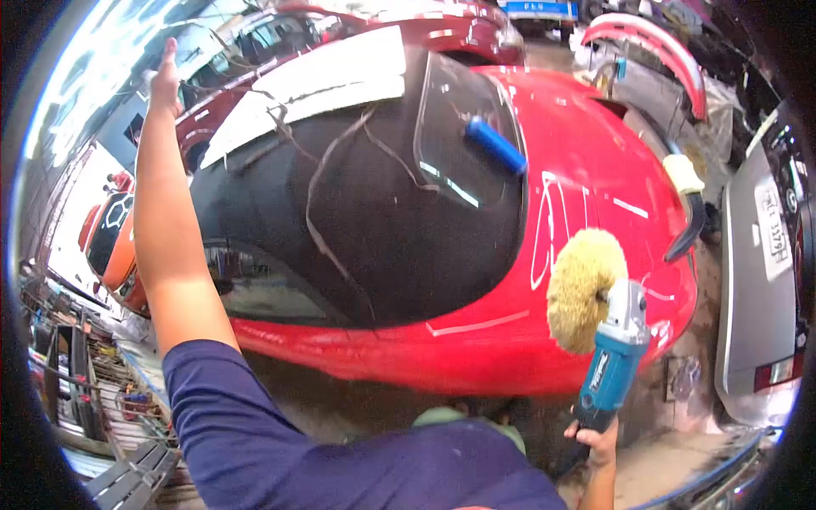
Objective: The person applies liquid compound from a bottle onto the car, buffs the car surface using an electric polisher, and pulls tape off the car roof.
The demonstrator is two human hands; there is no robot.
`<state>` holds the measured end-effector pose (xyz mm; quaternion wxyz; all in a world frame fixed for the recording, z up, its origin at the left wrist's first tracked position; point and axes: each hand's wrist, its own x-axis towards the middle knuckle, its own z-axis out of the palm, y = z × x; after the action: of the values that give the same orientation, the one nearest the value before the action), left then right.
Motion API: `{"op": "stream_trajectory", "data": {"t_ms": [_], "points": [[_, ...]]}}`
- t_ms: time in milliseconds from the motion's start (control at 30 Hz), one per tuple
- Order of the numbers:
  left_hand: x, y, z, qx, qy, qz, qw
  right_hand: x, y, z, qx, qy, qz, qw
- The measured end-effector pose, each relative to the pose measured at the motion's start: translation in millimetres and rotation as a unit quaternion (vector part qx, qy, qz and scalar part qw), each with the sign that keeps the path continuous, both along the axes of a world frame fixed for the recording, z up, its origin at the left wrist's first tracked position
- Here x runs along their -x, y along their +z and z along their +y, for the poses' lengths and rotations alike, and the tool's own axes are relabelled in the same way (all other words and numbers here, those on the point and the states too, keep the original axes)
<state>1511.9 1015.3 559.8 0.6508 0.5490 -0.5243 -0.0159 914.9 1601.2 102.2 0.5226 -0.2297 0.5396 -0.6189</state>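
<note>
My right hand (pixel 599 438) is wrapped round the rear of a teal and black polisher (pixel 614 370). Its fluffy yellowish wool pad (pixel 582 293) faces the red bodywork of a soft-top car (pixel 501 344); whether the two touch, I cannot tell. My left hand (pixel 167 85) is raised at the upper left, arm outstretched, seen edge-on with fingers pointing up. Beyond the polisher, a blue cylinder (pixel 496 146) lies by the car's rear window. Across the black soft top (pixel 408 242) runs a dark cord-like strand (pixel 316 200).
A pale yellow pad or cloth (pixel 682 173) sits on a dark curved piece (pixel 693 225) at the car's tail. Silver bodywork (pixel 752 280) stands close on the right. A red bumper (pixel 659 47) is at the upper right, and a dark red car (pixel 399 30) behind.
</note>
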Motion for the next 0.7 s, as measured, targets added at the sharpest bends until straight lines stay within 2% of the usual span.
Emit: {"op": "stream_trajectory", "data": {"t_ms": [67,100,133,167,233,267,300,333,400,467,500,567,600,633,667,700], "points": [[6.1,-26.6,14.1,0.158,0.06,-0.148,0.974,8.7,-7.2,0.6,0.006,0.022,0.0,1.0],[58.0,-59.0,76.7,0.182,0.024,-0.164,0.969,10.1,0.5,-3.9,-0.022,0.04,-0.03,0.999],[83.8,-105.0,109.8,0.124,-0.068,-0.172,0.975,10.7,-1.0,1.9,-0.039,0.041,-0.031,0.998],[99.0,-152.6,128.5,0.06,-0.027,-0.257,0.964,12.9,-8.0,1.2,-0.037,0.039,-0.025,0.998],[129.1,-248.6,166.2,-0.041,0.047,-0.436,0.898,15.4,-5.3,-0.3,-0.022,0.045,-0.002,0.999],[147.2,-293.4,180.7,-0.143,0.061,-0.415,0.897,16.0,-8.4,0.4,-0.016,0.048,0.007,0.999],[142.7,-346.4,178.4,-0.186,0.073,-0.421,0.885,14.5,-12.2,-0.2,-0.01,0.051,0.013,0.999],[143.9,-381.6,178.3,-0.188,0.064,-0.408,0.891,12.5,-6.7,-3.7,-0.019,0.044,0.009,0.999],[147.8,-420.8,171.0,-0.217,0.034,-0.374,0.901,14.9,-13.9,-3.9,-0.018,0.043,0.002,0.999],[152.0,-424.2,165.4,-0.255,-0.046,-0.342,0.903,14.0,-14.8,-4.1,-0.021,0.037,-0.002,0.999],[155.7,-396.5,162.4,-0.349,-0.199,-0.32,0.858,13.5,-16.2,-3.2,-0.02,0.039,-0.003,0.999],[169.9,-291.4,144.4,-0.484,-0.391,-0.362,0.694,13.3,-15.4,-10.0,-0.015,0.04,-0.014,0.999],[161.2,-246.1,104.9,-0.503,-0.412,-0.372,0.662,14.7,-13.5,-12.5,-0.014,0.037,-0.022,0.999],[128.6,-208.1,53.9,-0.482,-0.336,-0.32,0.743,13.5,-13.2,-8.0,-0.022,0.032,-0.032,0.999],[89.2,-177.3,1.2,-0.417,-0.221,-0.202,0.858,16.0,-17.9,-3.0,-0.048,0.036,-0.03,0.998],[56.4,-150.3,-41.1,-0.285,-0.135,-0.073,0.946,23.2,-26.8,2.3,-0.056,0.062,-0.023,0.996]]}}
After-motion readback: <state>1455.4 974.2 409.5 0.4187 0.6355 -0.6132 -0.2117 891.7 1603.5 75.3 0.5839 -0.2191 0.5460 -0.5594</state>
